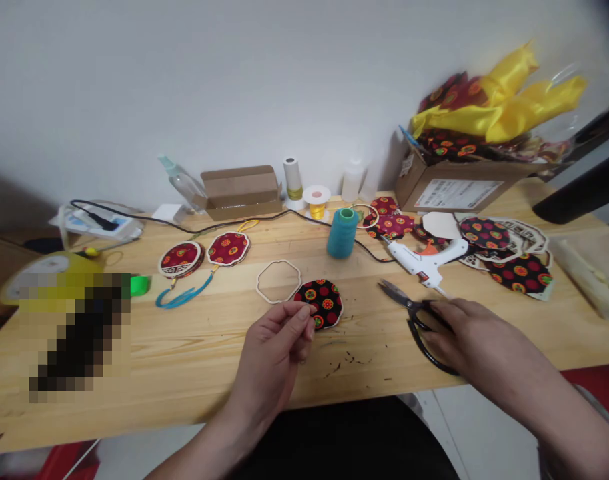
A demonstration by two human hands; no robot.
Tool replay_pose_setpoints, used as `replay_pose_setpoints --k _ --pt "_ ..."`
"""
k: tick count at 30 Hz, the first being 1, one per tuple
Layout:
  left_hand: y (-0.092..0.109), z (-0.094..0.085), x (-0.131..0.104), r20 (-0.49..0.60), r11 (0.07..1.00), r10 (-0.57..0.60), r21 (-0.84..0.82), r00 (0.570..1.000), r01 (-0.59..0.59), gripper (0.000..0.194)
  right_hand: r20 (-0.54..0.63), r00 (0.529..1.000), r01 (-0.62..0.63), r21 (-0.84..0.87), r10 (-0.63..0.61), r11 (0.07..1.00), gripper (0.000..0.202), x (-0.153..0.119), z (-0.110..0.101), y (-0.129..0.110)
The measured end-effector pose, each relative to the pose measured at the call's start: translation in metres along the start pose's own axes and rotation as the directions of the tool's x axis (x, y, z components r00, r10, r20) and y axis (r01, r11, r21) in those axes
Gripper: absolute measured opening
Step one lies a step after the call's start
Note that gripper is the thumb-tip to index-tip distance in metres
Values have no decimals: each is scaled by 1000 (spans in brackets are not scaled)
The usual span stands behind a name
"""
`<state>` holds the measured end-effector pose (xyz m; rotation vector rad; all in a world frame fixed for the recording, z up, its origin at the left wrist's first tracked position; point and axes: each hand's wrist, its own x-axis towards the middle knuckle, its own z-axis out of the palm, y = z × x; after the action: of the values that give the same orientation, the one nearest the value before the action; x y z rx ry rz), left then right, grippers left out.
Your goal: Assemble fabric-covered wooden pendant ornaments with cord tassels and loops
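Note:
My left hand is closed, thumb and fingertips pinched at the left edge of a scalloped piece covered in black flowered fabric. Parts of that edge are hidden by the fingers. Over the black handles of the scissors lies my right hand, its fingers curled around the grips. The blades point left, slightly parted, at table height. Beyond the left hand is a thin wooden scalloped frame. Dark fabric snippets are scattered between the hands.
A white glue gun and teal thread cone stand behind the hands. Fabric pieces pile at right below a full cardboard box. Tasselled ornaments lie left. A black cable crosses the back.

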<state>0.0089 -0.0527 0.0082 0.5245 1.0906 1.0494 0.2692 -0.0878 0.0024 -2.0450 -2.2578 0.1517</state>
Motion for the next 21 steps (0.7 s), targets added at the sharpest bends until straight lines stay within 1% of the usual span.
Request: replay_pose_setpoints --k 2,3,5,7,9,11,14,19,21 --pt "0 0 -1 -1 1000 4 0 1000 -4 14 -129 990 67 8 -65 998 24 4 1 -12" --pt "1 0 -1 0 1000 6 1 1000 -6 14 -179 979 110 43 -101 993 24 7 3 -20" --pt "1 0 -1 7 1000 9 2 1000 -9 14 -231 957 215 144 -178 966 22 15 7 -37" --pt "1 0 -1 16 1000 7 2 1000 -7 13 -229 947 272 196 -225 942 21 25 13 -54" --pt "0 -1 -1 27 1000 -1 1 1000 1 13 -193 948 290 187 -254 939 21 33 19 -67" --pt "-1 -2 -1 33 1000 -4 2 999 4 12 -160 949 296 154 -271 943 20 39 24 -75" --pt "-1 -5 -3 38 1000 -2 10 999 1 13 -139 948 301 102 -286 948 18 43 28 -80" --pt "-1 -7 -5 60 1000 -9 14 998 8 13 -141 927 350 -10 -348 937 18 43 34 -84" --pt "-2 -6 -6 66 1000 -2 15 998 1 12 -130 925 353 -44 -356 935 19 44 35 -86"
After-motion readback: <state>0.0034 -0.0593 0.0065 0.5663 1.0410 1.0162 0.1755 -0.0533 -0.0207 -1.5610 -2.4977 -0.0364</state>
